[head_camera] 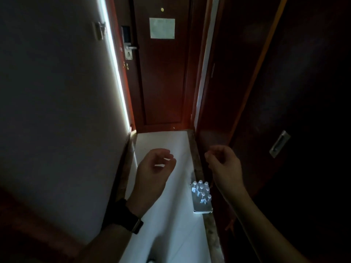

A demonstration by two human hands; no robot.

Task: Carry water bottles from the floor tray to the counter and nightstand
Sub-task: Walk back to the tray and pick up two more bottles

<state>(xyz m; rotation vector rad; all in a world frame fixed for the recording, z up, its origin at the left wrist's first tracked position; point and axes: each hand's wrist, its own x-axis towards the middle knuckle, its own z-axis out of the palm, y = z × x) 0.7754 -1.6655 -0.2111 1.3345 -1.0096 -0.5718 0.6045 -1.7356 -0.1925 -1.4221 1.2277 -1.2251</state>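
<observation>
Several small clear water bottles (202, 190) with white caps stand upright in a pale tray (202, 210) on the white floor, against the right-hand baseboard. My left hand (154, 168) hovers above the floor to the left of the tray, fingers loosely curled and holding nothing. My right hand (223, 162) hangs just right of and above the bottles, fingers also loosely bent and empty. Neither hand touches a bottle. A dark watch (131, 219) sits on my left wrist.
This is a narrow, dim entry corridor. A dark wooden door (163, 76) with a lock handle (131, 48) closes the far end. A pale wall (57, 101) runs along the left. Dark closet panels with a metal pull (279, 143) line the right.
</observation>
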